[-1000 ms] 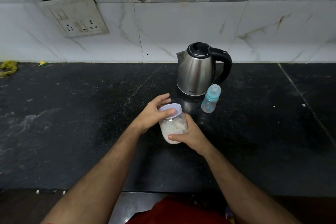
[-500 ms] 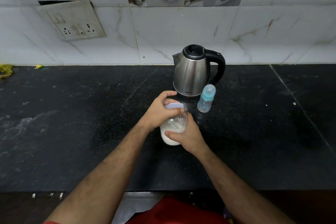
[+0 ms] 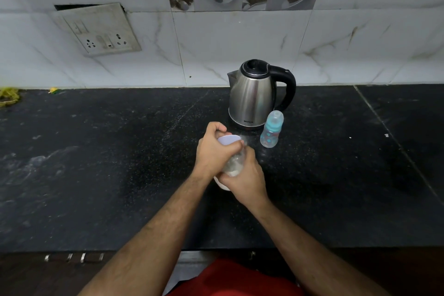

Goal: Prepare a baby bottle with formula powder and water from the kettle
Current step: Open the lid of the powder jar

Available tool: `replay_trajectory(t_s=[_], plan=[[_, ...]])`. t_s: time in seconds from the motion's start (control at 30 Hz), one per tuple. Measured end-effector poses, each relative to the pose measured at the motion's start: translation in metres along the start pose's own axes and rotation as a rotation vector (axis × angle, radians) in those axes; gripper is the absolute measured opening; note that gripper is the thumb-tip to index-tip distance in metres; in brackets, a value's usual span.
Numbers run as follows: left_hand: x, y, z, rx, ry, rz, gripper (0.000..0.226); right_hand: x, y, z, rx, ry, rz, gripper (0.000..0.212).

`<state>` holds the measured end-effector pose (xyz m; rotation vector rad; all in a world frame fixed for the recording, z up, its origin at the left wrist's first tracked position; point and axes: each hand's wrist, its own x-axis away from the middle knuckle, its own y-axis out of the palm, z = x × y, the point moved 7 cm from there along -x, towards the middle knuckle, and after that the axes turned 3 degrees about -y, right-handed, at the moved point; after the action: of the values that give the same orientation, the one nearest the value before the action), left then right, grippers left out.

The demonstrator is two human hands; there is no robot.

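Both of my hands are on the formula jar (image 3: 231, 166), which I hold tilted over the black counter (image 3: 96, 175): my left hand (image 3: 213, 151) curls its fingers around the pale lid (image 3: 228, 139), and my right hand (image 3: 247, 180) wraps the clear body with its white powder. Just beyond my right hand the capped baby bottle (image 3: 271, 131) stands upright, with the steel kettle (image 3: 257, 96) just beside it, farther from me.

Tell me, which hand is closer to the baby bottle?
The right hand. It holds the powder jar just below and left of the baby bottle. The left hand grips the jar's lid, farther left.
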<state>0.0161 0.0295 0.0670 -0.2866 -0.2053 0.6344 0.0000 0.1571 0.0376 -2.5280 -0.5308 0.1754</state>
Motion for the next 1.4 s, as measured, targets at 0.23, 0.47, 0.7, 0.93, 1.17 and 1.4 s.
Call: replay_trajectory(t_s=[0.23, 0.47, 0.7, 0.93, 1.17, 1.4], plan=[[-0.01, 0.003, 0.001, -0.086, -0.051, -0.076, 0.069, -0.01, 0.008, 0.011, -0.255, 0.021, -0.209, 0.088], [0.0, -0.006, -0.009, 0.082, -0.104, -0.399, 0.081, -0.018, 0.002, 0.031, -0.282, 0.081, -0.226, 0.079], [-0.003, -0.024, -0.019, 0.135, -0.058, -0.328, 0.084, -0.019, 0.003, 0.03, -0.276, 0.069, -0.217, 0.085], [0.0, -0.015, -0.012, 0.04, -0.005, -0.344, 0.117, -0.018, 0.01, 0.018, -0.275, 0.032, -0.238, 0.082], [-0.003, -0.033, -0.02, 0.201, -0.024, -0.254, 0.076, -0.031, 0.001, 0.023, -0.229, 0.044, -0.192, 0.088], [-0.007, -0.027, -0.011, 0.097, 0.039, -0.256, 0.093, -0.026, 0.006, 0.015, -0.246, 0.027, -0.232, 0.078]])
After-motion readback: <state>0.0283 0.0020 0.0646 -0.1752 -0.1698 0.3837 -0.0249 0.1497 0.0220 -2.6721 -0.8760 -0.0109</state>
